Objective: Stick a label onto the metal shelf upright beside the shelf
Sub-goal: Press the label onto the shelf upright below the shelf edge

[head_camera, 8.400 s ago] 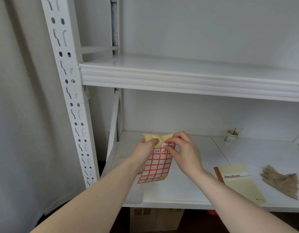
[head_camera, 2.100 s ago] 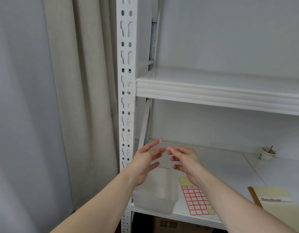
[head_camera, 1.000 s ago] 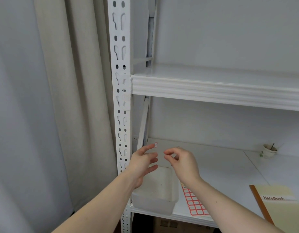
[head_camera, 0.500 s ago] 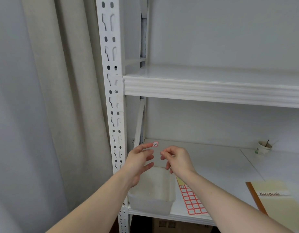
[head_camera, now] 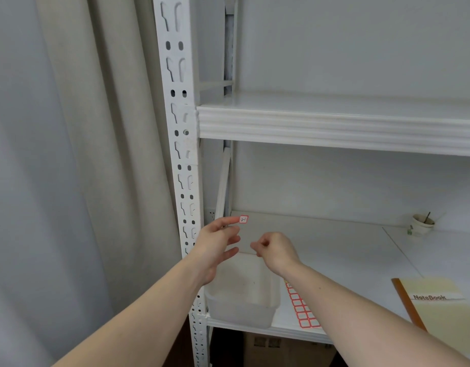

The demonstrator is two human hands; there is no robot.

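We have the label [head_camera: 243, 219] off its sheet [head_camera: 302, 309] and in the air, stuck by one edge to the tip of our left hand's [head_camera: 215, 245] forefinger; it is a small white square with a red border and a handwritten mark on it. That hand is spread, the fingers straight and fanned, nothing curled round the label. Our right hand [head_camera: 276, 250] sits just beside it, fingers curled in with thumb and forefinger nipped together (whether a scrap of backing lies between them we cannot tell). The two hands are near but apart.

The upright [head_camera: 182, 144] stands just left of the left hand, white and punched with slots and round holes all the way up, and it carries no label yet. So we judge the step in hand to be the carry: peeling is done, sticking is not yet done.

What the next move calls for, as we judge it, is a short sweep left and likely upward to a patch of bare metal between the slots, beside the shelf [head_camera: 334, 125] edge. The label should go on flat and square, then be rubbed down with a fingertip. Since it clings by an edge only, it could fold on itself or drop before it gets there.
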